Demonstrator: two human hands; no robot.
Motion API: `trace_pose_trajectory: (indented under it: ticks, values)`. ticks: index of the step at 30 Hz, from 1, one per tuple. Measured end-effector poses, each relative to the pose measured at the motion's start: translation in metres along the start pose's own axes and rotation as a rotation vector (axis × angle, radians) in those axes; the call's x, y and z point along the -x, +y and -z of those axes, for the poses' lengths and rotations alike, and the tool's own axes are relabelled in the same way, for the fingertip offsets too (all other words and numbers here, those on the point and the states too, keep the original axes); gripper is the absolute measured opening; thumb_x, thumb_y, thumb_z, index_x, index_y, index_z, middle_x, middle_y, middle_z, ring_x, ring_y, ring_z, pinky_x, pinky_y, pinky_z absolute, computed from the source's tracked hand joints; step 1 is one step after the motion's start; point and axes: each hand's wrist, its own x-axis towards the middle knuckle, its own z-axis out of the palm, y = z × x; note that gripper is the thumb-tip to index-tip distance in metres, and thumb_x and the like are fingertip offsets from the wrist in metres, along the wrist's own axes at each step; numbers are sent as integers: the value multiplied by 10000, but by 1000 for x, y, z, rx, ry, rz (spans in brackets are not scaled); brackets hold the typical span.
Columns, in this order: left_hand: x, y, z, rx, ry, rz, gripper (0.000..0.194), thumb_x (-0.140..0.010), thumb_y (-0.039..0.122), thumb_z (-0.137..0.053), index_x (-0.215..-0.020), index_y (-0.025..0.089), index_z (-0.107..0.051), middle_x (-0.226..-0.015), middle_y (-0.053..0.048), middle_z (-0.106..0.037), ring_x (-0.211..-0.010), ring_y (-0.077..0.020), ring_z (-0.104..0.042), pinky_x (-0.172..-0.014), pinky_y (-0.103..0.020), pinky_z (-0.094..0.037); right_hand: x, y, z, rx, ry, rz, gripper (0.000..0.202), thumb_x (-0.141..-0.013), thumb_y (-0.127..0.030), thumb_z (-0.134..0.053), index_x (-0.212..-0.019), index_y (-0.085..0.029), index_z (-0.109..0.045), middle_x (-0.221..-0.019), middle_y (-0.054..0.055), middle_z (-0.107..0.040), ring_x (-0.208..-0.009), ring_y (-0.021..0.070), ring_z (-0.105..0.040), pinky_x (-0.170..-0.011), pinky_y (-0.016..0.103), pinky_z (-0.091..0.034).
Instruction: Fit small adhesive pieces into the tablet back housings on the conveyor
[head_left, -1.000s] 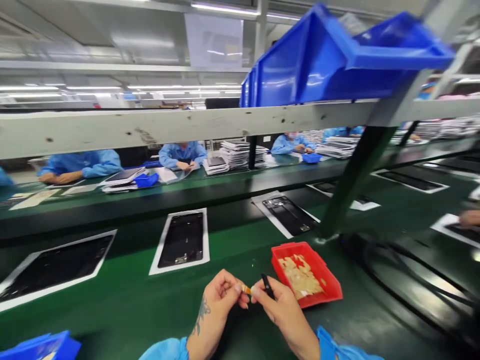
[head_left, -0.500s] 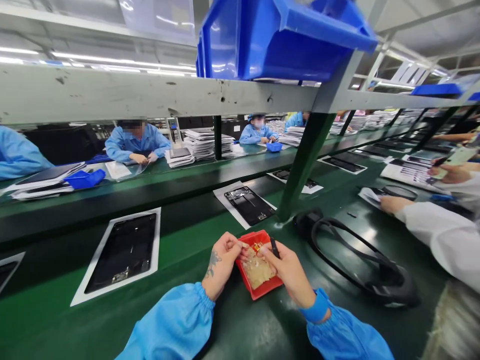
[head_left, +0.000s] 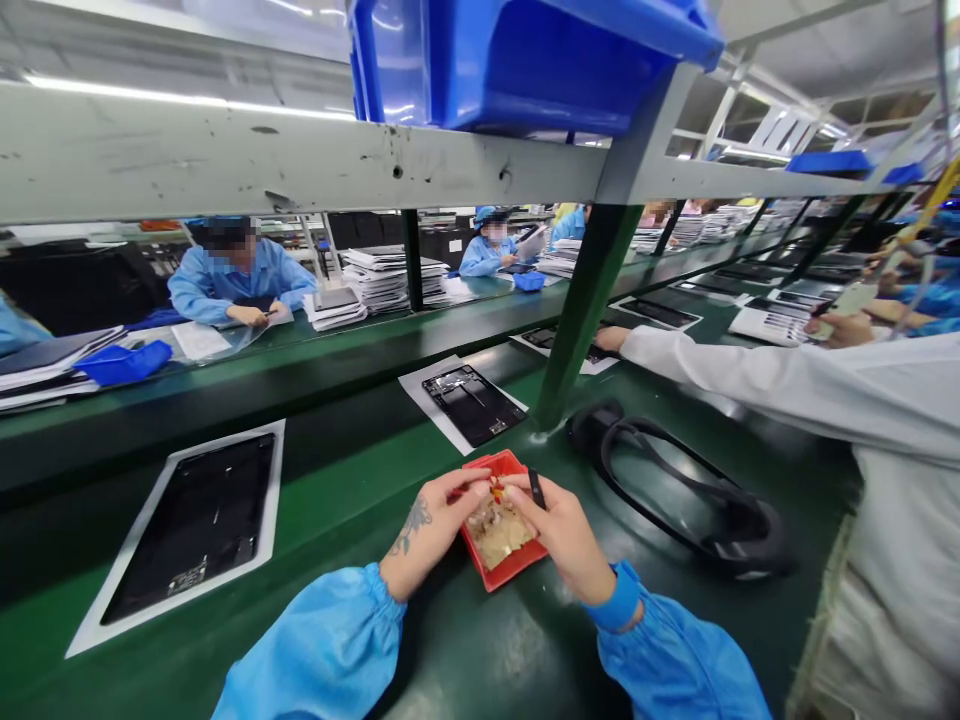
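Black tool (head_left: 536, 488) in right hand (head_left: 568, 530)

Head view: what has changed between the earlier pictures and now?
The left hand and right hand have moved rightward from beside the red tray to over it. A co-worker's hand has reached leftward to a panel behind the post. The view has swung right. Whether the orange strip is still pinched is unclear. The right hand still holds the black tool; the red tray stays put.

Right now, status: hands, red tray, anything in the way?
Left hand, right hand close together over red tray of pale scraps. Right hand holds black tool. Black looped device right of tray, apart, likely not in the way.
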Motion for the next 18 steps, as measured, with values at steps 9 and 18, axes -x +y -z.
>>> trace_pose_trajectory:
  ticks: [9,18]
  values:
    - [7,11,-2,74,-27,84,219,-803,345,-623,-836,128,-631,-769,-34,-628,-707,-143,-559,-690,-252,-436,3,2,-4,122,70,154,255,-836,-378,-622,-972,-165,-652,-878,46,-674,-755,179,-619,-704,281,-487]
    - [9,11,-1,-56,10,-3,199,-808,327,-621,-808,144,-699,-845,-54,-628,-779,-166,-575,-714,-253,-423,10,-1,-8,310,17,304,203,-867,-335,-597,-858,-173,-719,-811,45,-687,-746,182,-615,-707,270,-458]
